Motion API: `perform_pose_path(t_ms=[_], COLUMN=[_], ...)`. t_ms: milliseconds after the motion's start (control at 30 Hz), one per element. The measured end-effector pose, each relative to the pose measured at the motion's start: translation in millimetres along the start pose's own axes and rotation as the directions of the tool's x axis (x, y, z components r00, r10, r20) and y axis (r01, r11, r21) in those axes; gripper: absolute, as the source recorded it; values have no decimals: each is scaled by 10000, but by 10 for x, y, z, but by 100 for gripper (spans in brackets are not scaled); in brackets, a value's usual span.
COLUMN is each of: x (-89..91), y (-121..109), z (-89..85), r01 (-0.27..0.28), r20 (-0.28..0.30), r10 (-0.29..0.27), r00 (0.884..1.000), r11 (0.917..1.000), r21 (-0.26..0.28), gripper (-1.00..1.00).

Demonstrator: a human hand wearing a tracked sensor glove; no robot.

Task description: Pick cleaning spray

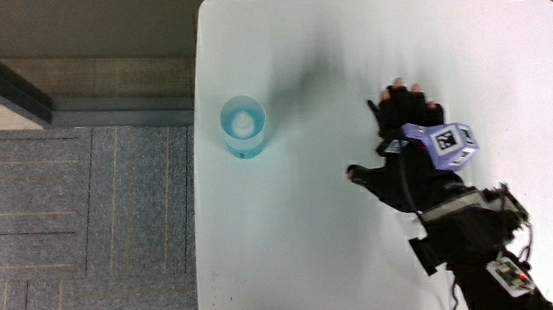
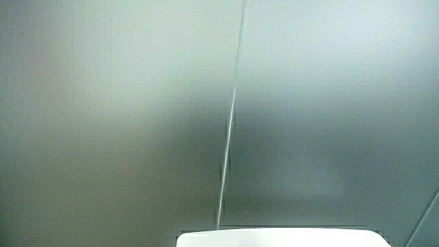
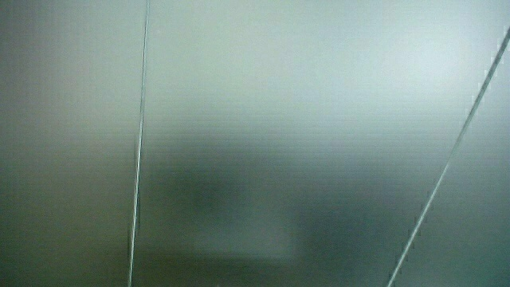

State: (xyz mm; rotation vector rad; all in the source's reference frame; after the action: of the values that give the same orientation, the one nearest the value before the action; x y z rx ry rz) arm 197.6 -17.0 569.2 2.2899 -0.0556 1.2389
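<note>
Seen from above in the main view, a pale blue cleaning spray (image 1: 244,126) stands upright on a white table (image 1: 294,244), close to the table's edge where it borders grey carpet tiles (image 1: 73,233). Only the top of the spray shows: a round blue body with a whitish cap at its centre. Nothing touches it, and bare tabletop surrounds it.

Well apart from the spray, and slightly nearer to the person, the hand (image 1: 409,153) hovers over the table's open surface in its black glove. The fingers (image 1: 402,99) are loosely spread and point away from the person. The thumb (image 1: 359,175) is stretched out toward the spray's side of the table. The hand holds nothing. A small patterned cube (image 1: 446,143), lilac with a black and white face, sits on the back of the glove. The dark-sleeved forearm (image 1: 469,233) runs back toward the person, and a small device with wires (image 1: 509,273) is strapped on near the table's edge. A soft shadow lies on the tabletop between the spray and the fingers.

Both side views show little but a pale wall crossed by thin seams. In a side view, a strip of the table's rim (image 2: 274,240) shows. Neither the spray nor the hand appears there.
</note>
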Motion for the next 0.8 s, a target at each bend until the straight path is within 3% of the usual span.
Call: perform_pose_path(t_ms=[133, 167, 200, 233, 267, 300, 333, 367, 433, 467, 533, 567, 600, 733, 800], x=[-71, -44, -132, -78, -115, -158, -245, -297, -264, -359, -415, -265, -202, -388, -349], y=[83, 126, 106, 163, 166, 166, 145, 151, 217, 192, 194, 252, 279, 217, 236], z=[-84, -112, -129, -162, -188, -221, -217, -223, -276, -270, -275, -323, -342, -305, -333], r01=[-199, -666, -334, -1173, -1035, -870, -377, -343, -978, -679, -683, -1022, -1112, -765, -946], r20=[384, 683, 178, 724, 467, -364, 39, 343, 435, 507, 877, 1366, 1346, -99, -873], r10=[202, 660, 335, 1165, 1041, 856, 378, 357, 988, 698, 714, 1003, 1083, 761, 880], r00=[9991, 9955, 9993, 9905, 9935, 9957, 9993, 9988, 9942, 9963, 9936, 9855, 9850, 9971, 9923], r11=[9998, 9978, 9994, 9931, 9945, 9955, 9989, 9986, 9949, 9970, 9969, 9947, 9937, 9952, 9927], r21=[-94, 62, -96, 63, -139, -383, -288, -404, -250, -378, -378, 75, 144, -610, -752], gripper=[0, 0, 0, 0, 0, 0, 0, 0, 0, 0, 0, 0, 0, 0, 0])
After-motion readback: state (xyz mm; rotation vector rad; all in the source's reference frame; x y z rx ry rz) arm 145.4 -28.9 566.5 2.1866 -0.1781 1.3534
